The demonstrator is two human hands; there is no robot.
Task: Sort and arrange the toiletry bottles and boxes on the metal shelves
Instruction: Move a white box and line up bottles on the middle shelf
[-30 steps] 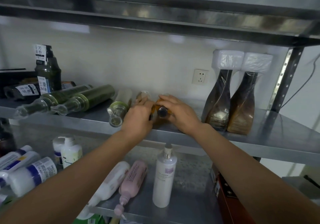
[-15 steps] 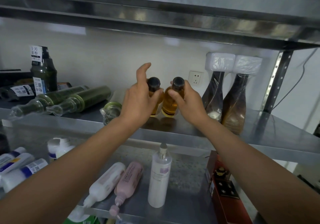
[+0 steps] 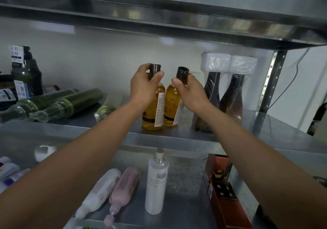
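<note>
Two amber bottles with dark caps stand upright side by side on the middle metal shelf [image 3: 177, 136]. My left hand [image 3: 144, 85] grips the neck of the left amber bottle [image 3: 154, 112]. My right hand [image 3: 190, 89] grips the neck of the right amber bottle [image 3: 172, 105]. Right of them stand two dark brown wrapped bottles [image 3: 231, 96] with white foam tops. Several green bottles [image 3: 58, 103] lie on their sides at the left of the same shelf.
A dark green labelled bottle [image 3: 26, 74] stands at the far left. On the lower shelf a white spray bottle [image 3: 156, 181] stands, a pink bottle [image 3: 123, 188] and a white bottle [image 3: 100, 191] lie flat, and a red box [image 3: 224, 197] sits right. An upper shelf [image 3: 159, 16] hangs overhead.
Both amber bottles went from lying on the shelf to standing upright. My hands shifted up to grip their necks below the caps.
</note>
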